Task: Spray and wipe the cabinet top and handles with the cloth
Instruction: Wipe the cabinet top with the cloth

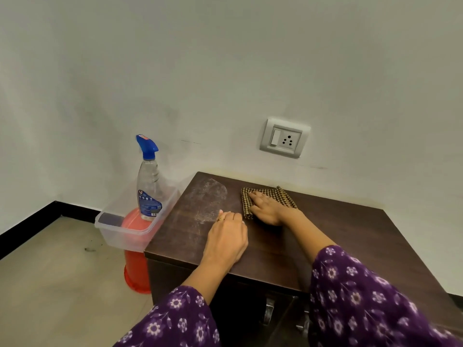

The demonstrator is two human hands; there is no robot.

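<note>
Against a pale wall, dark wood cabinet top (325,236), dusty smear toward its left rear. Right hand (269,207) flat, fingers spread, pressing checked cloth (270,195) near the back edge. Left hand (225,237) loose, palm down on the top, holding nothing; ring on one finger. Spray bottle (148,181) upright in clear tub (120,230) on red bucket (136,269), just left of cabinet. Wall socket (284,137) above. Tiled floor (50,284), black skirting. Handles dim below the front edge.

Single head view; looks forward-down, close over cabinet top (325,236)
</note>
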